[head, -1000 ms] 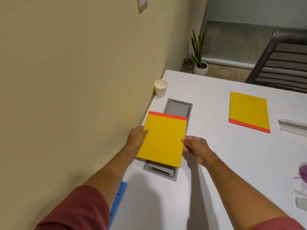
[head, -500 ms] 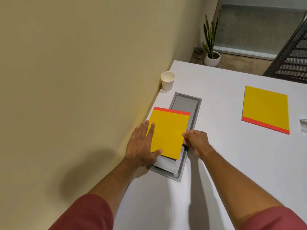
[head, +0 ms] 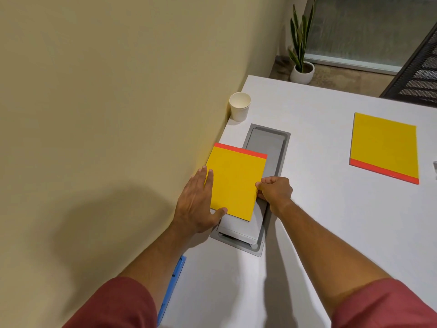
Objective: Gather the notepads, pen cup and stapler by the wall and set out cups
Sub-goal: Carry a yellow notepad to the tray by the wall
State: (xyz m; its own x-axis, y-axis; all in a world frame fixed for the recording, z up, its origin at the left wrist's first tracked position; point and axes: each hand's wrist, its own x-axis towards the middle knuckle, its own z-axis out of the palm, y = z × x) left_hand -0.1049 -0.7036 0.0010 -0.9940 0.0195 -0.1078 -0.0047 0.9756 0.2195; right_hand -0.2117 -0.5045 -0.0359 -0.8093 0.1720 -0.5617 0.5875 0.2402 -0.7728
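Head view: left hand [head: 197, 204] flat, fingers straight, pressing the near notepad's [head: 234, 185] left edge; right hand [head: 274, 191] pinching its right edge. The pad lies between the hands, against the wall [head: 106, 114]. Beyond the hands, 1 paper cup [head: 239, 106]; right of the right hand, a 2nd notepad [head: 384, 146].

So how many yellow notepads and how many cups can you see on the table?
Yellow notepads: 2, one by the wall under the left hand and right hand, one further right.
Paper cups: 1, a white cup by the wall.
Total: 3
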